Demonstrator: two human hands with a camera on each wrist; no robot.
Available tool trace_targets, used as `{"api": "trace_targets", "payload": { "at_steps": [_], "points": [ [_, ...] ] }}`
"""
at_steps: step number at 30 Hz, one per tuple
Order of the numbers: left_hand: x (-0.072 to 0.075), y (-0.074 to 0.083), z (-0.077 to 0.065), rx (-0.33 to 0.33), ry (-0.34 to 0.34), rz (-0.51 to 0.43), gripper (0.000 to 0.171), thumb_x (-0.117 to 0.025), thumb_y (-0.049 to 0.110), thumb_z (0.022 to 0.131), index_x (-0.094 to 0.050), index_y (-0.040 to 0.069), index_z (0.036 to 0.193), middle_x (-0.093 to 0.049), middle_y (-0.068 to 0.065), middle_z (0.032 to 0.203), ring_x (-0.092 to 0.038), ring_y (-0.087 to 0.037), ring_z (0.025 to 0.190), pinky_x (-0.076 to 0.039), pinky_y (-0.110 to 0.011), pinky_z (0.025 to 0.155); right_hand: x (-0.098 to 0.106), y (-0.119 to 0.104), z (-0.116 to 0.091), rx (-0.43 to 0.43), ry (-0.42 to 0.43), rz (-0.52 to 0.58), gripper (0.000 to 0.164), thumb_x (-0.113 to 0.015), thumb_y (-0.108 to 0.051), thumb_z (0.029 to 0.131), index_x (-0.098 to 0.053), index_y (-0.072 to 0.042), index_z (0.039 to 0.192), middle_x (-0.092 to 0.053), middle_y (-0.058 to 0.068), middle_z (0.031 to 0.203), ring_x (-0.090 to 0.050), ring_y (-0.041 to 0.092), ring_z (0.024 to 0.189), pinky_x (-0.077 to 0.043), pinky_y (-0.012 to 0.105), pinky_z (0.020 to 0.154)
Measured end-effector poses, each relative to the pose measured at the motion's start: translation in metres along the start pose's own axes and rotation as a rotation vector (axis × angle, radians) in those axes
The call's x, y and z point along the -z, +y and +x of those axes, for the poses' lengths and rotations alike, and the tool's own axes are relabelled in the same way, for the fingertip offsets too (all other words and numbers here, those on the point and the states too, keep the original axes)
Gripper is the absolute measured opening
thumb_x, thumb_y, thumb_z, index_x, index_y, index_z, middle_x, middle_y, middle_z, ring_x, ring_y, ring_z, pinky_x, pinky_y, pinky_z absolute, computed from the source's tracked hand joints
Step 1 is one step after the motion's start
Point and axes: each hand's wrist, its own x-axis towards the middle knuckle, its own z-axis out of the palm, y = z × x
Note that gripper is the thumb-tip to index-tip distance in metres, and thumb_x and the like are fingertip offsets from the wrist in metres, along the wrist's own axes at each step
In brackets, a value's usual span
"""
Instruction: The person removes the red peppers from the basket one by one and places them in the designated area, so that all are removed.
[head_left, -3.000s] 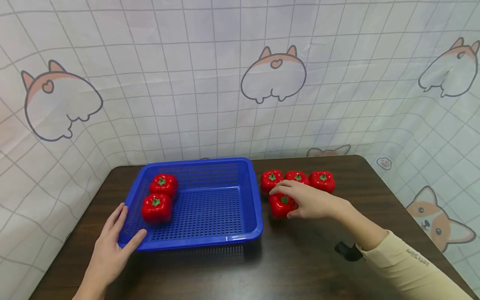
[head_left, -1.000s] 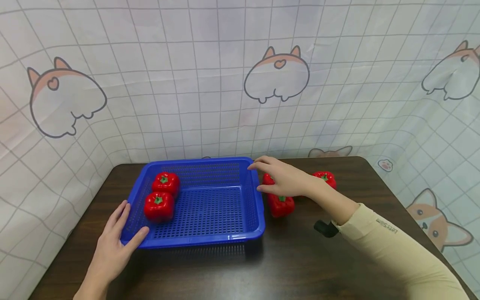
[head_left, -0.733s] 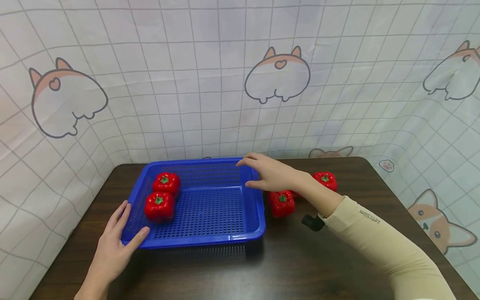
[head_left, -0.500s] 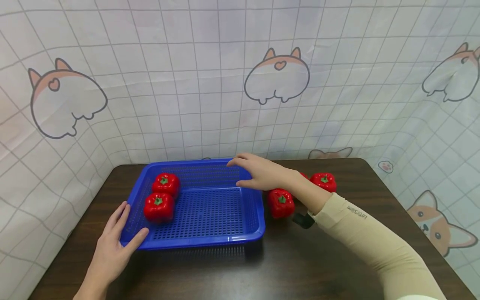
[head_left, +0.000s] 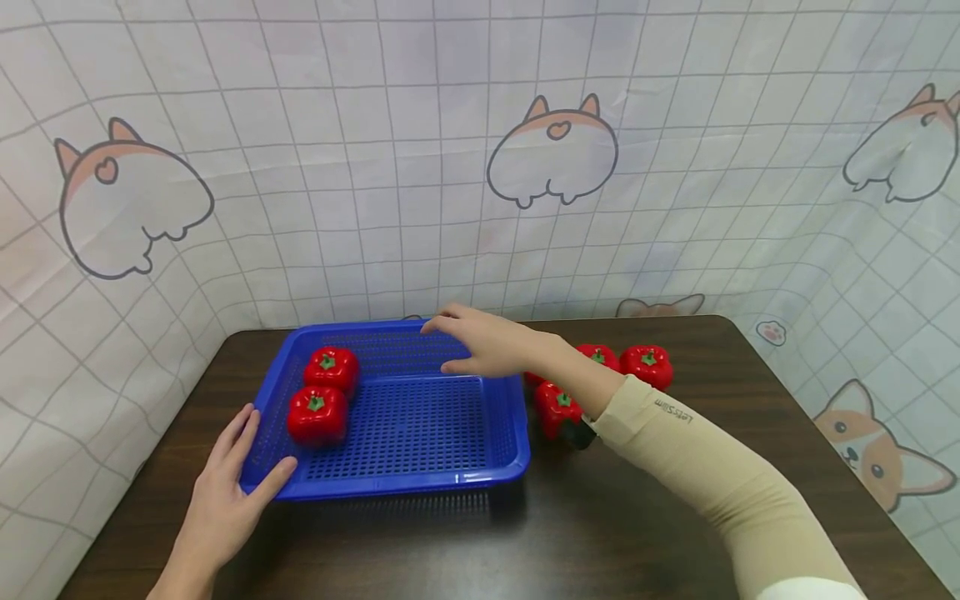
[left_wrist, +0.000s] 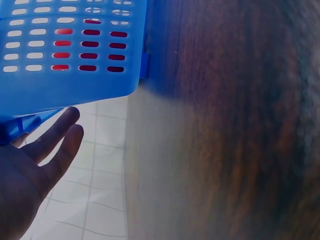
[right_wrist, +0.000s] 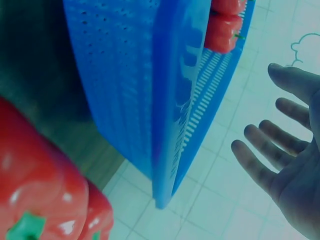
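In the head view, my left hand (head_left: 222,500) rests at the near left corner of a blue plastic basket (head_left: 390,483), thumb by the front rim and fingers along the left side. The left wrist view shows those fingers (left_wrist: 62,155) fairly straight beside the perforated wall. My right hand (head_left: 487,343) hovers over the basket's right rear part, palm down. Nothing is in it in the right wrist view, where its fingers (right_wrist: 260,160) are spread. Two red bell peppers with green stems, a rear one (head_left: 341,367) and a front one (head_left: 318,421), sit at the basket's left end.
Several more red bell peppers stand right of the basket: a front one (head_left: 553,407), a rear right one (head_left: 647,365) and others partly behind my right forearm. A black device (head_left: 577,435) is at my right wrist. The dark wooden table (head_left: 450,550) meets a patterned cloth (head_left: 390,208) behind.
My right hand has left the front pepper outside the basket and moved left, empty, over the basket. My left hand stays at the corner. The peppers in the basket stay put.
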Motion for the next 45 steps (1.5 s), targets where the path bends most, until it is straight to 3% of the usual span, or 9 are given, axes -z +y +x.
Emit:
{"api": "trace_targets", "payload": {
  "at_steps": [29,38,45],
  "points": [
    [0.005,-0.002,-0.002,-0.013,0.018,-0.012,0.083,-0.075,0.028,0.095,-0.03,0.001,0.16,-0.023,-0.012,0.168,-0.024,-0.052,0.147,-0.023,-0.075,0.11,-0.021,-0.06,0.069,0.131,-0.127,-0.057,0.055,-0.068,-0.023,0.101,-0.049,-0.013,0.151,-0.049,0.004,0.15,-0.047,0.014,0.136,-0.041,0.023,0.109],
    [0.003,-0.002,-0.001,-0.004,0.005,-0.014,0.084,-0.074,0.028,0.095,-0.029,0.002,0.161,-0.022,-0.013,0.168,-0.024,-0.053,0.147,-0.023,-0.077,0.109,-0.037,-0.076,0.095,0.188,-0.218,-0.127,0.056,-0.069,-0.021,0.1,-0.049,-0.014,0.152,-0.044,0.002,0.158,-0.035,0.016,0.148,-0.028,0.025,0.119],
    [0.004,-0.002,0.003,-0.011,-0.001,-0.013,0.083,-0.073,0.029,0.096,-0.028,0.002,0.161,-0.022,-0.014,0.168,-0.024,-0.054,0.146,-0.023,-0.079,0.106,-0.049,-0.086,0.113,0.19,-0.25,-0.154,0.064,-0.073,-0.026,0.097,-0.047,-0.018,0.154,-0.046,-0.004,0.155,-0.034,0.011,0.145,-0.033,0.022,0.115]
  ]
}}
